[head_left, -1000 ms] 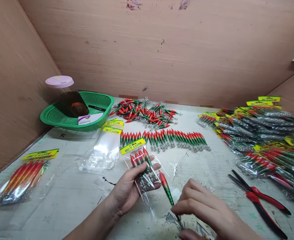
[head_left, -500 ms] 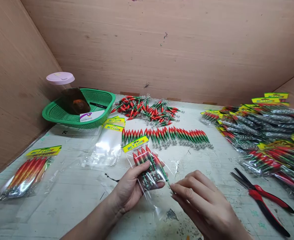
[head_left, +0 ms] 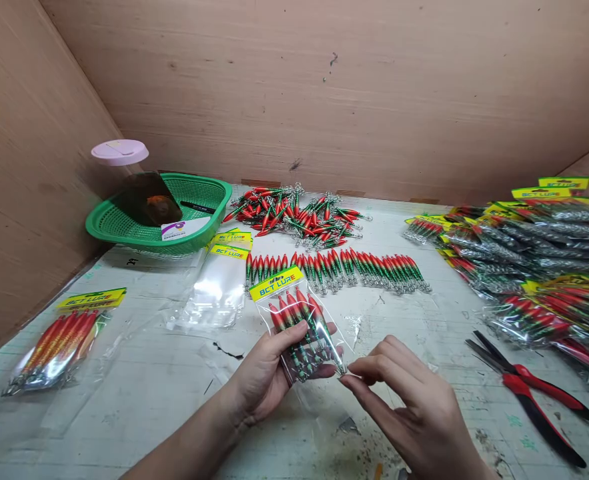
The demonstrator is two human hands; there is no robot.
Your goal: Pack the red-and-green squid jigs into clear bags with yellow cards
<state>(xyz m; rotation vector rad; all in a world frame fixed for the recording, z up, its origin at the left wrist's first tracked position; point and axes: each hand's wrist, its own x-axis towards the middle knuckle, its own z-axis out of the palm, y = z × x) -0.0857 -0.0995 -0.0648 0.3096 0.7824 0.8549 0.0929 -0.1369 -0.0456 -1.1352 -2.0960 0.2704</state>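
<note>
My left hand [head_left: 269,360] grips a clear plastic bag [head_left: 276,285] with a yellow "BCT LURE" header, thumb on top and fingers beneath. Several red and green squid-jig lures [head_left: 294,313] lie side by side inside it, red tips toward the header. At the bag's lower right, my right hand [head_left: 404,393] pinches the hooked end of one lure [head_left: 320,320] between thumb and forefinger; most of that lure is within the bag. Just beyond the bag, a row of matching lures [head_left: 354,268] lies on the table, with a loose heap of lures [head_left: 299,217] behind it.
Flat unfilled bags [head_left: 214,293] lie left of the row, near a green basket [head_left: 209,230] holding a pink-lidded cup [head_left: 120,152]. A bag of orange lures [head_left: 59,343] lies far left. Red-handled scissors-like pliers [head_left: 529,393] and a pile of filled bags [head_left: 534,260] occupy the right.
The lure in my right fingers has slid deeper into the bag, its red tip now spaced beside the others. My right hand has moved slightly closer to the bag's opening.
</note>
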